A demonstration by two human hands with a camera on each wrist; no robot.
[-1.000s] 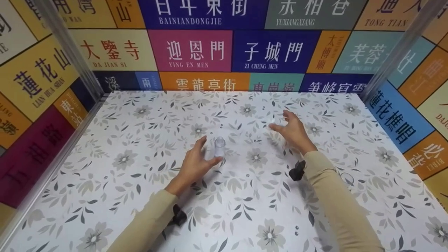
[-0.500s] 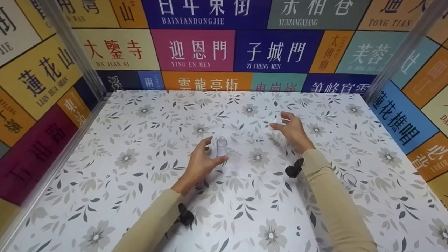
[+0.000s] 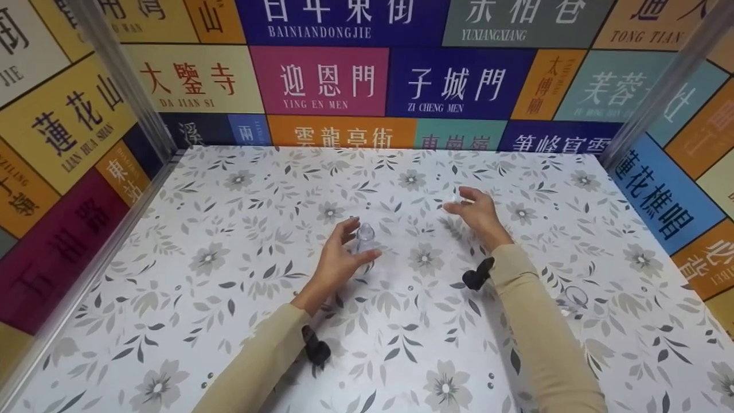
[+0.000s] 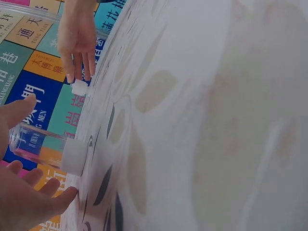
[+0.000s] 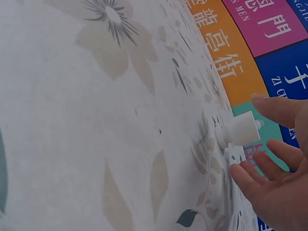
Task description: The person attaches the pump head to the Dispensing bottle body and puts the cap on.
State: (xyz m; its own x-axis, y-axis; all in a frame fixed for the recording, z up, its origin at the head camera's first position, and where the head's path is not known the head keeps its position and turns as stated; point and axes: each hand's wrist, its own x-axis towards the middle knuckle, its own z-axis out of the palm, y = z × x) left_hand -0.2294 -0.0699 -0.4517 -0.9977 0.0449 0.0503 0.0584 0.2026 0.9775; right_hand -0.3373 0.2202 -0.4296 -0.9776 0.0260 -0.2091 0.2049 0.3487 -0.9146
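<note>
A clear bottle [image 3: 366, 236] stands on the patterned table, its white end [image 4: 74, 157] down on the surface in the left wrist view. My left hand [image 3: 339, 258] is around it, thumb in front and fingers behind, with gaps between skin and bottle. Farther right, my right hand [image 3: 476, 215] is spread beside a small white cylindrical piece [image 5: 239, 130] with a narrow nub on top. That piece stands upright on the table between the thumb and curved fingers, with space around it in the right wrist view.
On the right of the table, by the right sleeve [image 3: 545, 321], lies a clear round ring-like thing [image 3: 576, 296]. The flowered tabletop [image 3: 275, 355] meets sign-covered walls [image 3: 321, 80] at the back and sides. Transparent corner posts [image 3: 659, 80] rise at the rear corners.
My left hand has moved right and slightly away from me, bringing its thumb and fingers closer about the bottle. The right fingers have drawn slightly nearer the thumb by the white piece.
</note>
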